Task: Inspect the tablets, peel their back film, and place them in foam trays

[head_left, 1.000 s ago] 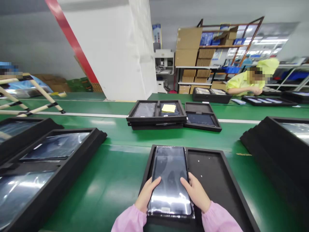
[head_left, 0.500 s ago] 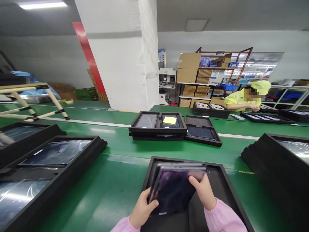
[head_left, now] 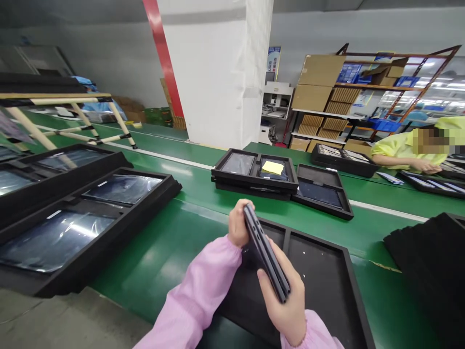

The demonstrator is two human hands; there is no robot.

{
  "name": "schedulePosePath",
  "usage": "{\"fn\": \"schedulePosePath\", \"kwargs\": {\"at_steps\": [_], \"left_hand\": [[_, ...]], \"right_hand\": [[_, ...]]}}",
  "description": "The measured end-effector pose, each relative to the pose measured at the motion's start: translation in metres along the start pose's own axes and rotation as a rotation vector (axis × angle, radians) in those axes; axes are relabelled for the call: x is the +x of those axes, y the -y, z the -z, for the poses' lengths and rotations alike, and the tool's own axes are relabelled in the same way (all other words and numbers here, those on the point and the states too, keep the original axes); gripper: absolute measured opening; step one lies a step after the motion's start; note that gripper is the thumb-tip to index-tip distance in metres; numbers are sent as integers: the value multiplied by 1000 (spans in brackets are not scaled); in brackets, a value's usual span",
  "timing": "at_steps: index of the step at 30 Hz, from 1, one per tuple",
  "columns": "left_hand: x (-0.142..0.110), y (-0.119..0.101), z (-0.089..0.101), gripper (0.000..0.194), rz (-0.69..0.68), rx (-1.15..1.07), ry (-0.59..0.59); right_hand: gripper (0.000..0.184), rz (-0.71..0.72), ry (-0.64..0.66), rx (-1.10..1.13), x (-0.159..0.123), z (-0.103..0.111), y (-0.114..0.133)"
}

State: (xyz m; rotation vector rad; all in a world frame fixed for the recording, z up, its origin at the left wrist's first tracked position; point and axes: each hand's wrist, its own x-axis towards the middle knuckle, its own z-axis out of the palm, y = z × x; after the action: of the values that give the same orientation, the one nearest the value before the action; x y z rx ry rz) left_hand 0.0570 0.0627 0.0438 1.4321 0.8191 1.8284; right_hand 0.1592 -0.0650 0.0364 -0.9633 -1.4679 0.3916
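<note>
Both my hands hold a dark tablet (head_left: 265, 252) turned on edge, so I see its thin side above the black foam tray (head_left: 327, 266) in front of me. My left hand (head_left: 238, 225) grips the tablet's far end, fingers wrapped round it. Cupping the near end from below is my right hand (head_left: 286, 303), its thumb laid on the tablet's side. The tray's two compartments under the tablet show bare black foam. Pink sleeves cover both my arms.
Black trays with film-covered tablets (head_left: 72, 213) lie at the left on the green belt (head_left: 174, 242). A tray stack with a yellow note (head_left: 272, 167) sits ahead. More black foam (head_left: 432, 257) is at the right. A person in yellow (head_left: 410, 145) works at the far right.
The tablet lay flat in the tray's left compartment; my hands lifted it out and turned it on edge. My view swung to the left.
</note>
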Motion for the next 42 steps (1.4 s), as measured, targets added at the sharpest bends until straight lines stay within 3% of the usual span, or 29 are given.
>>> {"fn": "schedulePosePath", "kwargs": {"at_steps": [3,6,12,42], "left_hand": [[15,7,-15,63,29,-62,139],[16,9,-26,62,64,-104,227],[14,6,-36,64,110,-147,452],[13,0,-43,61,110,-148,451]], "right_hand": [[64,-82,122,-57,10,16,1],[57,-158,193,48,17,34,1],[37,-231,139,212,24,47,-1],[40,-259,57,167,28,49,-5]]}}
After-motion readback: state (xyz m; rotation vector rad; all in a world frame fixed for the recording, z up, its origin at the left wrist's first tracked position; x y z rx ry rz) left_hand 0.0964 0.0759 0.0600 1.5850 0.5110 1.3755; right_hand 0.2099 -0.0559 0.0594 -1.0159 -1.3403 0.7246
